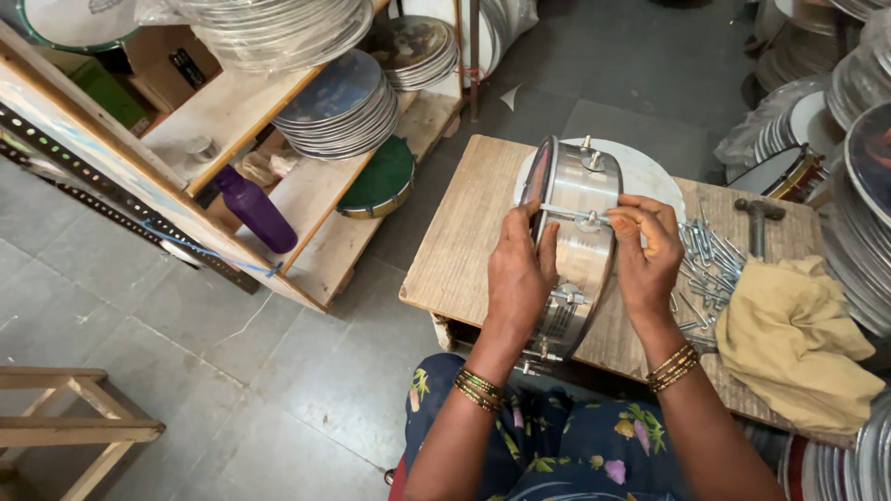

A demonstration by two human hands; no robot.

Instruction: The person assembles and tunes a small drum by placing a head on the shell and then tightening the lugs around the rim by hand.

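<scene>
On the wooden tabletop (464,250), frame centre, left hand (516,278) steadies the metal drum shell (580,232); right hand (647,255) pinches a tension rod (571,214); several lugs fitted, loose bolts (707,269) remain.

Landmark: wooden table (464,241)
On it, centre: drum shell (580,232), standing on edge
Right of shell: bolts (710,264), hammer (759,218), cloth (794,339)
Left of table: shelf (223,111), bottle (255,209)

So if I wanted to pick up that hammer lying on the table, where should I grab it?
Probably by the handle. The hammer lies flat near the wooden table's far right edge, head away from the person, handle pointing back toward the pile of bolts. Come from above and close around the handle's middle.
</scene>
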